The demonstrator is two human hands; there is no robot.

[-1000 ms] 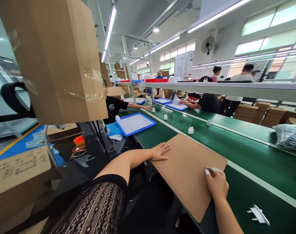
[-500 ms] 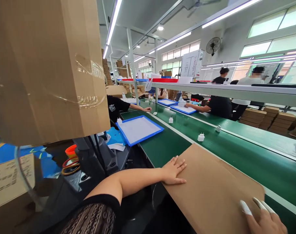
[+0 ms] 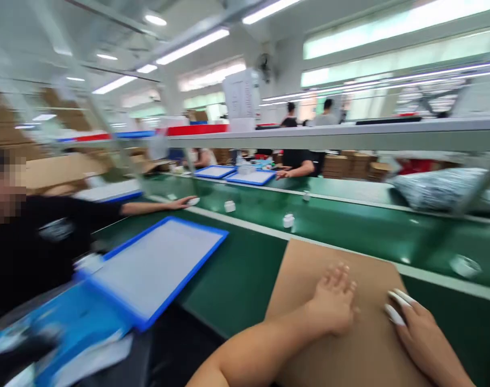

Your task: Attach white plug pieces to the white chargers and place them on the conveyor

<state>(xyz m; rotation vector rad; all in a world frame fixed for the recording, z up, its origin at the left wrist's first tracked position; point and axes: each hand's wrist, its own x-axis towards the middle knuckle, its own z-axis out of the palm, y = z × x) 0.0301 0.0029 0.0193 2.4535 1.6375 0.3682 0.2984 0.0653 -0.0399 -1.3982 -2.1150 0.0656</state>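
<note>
Hands flat on a brown cardboard sheet (image 3: 345, 344) that lies on the green tabletop (image 3: 245, 269), its far edge beside the pale strip bordering the conveyor belt (image 3: 350, 228). Left hand (image 3: 333, 306) rests palm-down near the sheet's middle, fingers (image 3: 341, 277) extended and slightly spread, gripping nothing. Right hand (image 3: 420, 328) rests at the sheet's right edge, its white-covered fingertips (image 3: 394, 306) laid flat, likewise pinching nothing. Handling judgement: a thin, wide sheet slides easily on the smooth surface, so even downward pressure from both palms, set well apart, should keep it square. A blue-rimmed tray (image 3: 156, 269) lies to the left, apart from the sheet; small white plug parts (image 3: 288, 220) ride the belt beyond. A co-worker's hand (image 3: 184, 202) reaches onto the belt farther along.
</note>
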